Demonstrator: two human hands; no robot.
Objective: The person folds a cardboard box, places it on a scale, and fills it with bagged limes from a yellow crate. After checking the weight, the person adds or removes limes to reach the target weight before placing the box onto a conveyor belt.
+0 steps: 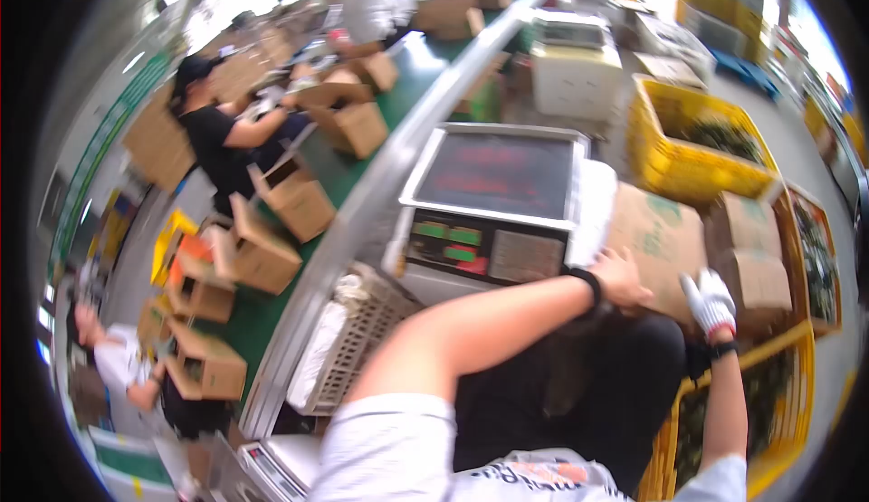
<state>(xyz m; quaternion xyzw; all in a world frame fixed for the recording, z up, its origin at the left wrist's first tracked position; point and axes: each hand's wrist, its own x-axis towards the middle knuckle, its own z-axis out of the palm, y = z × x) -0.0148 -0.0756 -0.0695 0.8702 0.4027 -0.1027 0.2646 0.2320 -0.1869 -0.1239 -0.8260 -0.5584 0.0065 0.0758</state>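
Lying just beyond the hands, the brown carton (659, 235) is placed at 1 o'clock from the bare left hand (618, 276), whose fingers are spread at its near-left edge, and at 11 o'clock from the gloved right hand (711, 303), held thumb-apart, contact unclear. Its long axis is apparently aligned 12-to-6. The scale (498, 176) is set at 10 o'clock, the yellow crate (692, 169) at 1.

Two hands at a brown cardboard box (659, 239) beside a dark-topped, metal-rimmed weighing scale (498, 176).
The bare left hand (620, 277), black band at its wrist, spreads its fingers at the box's near left edge; the right hand (711, 301), in a white knitted glove, is at its near right corner. Left of the scale, open brown cartons (351, 126) line a green conveyor belt (416, 67).
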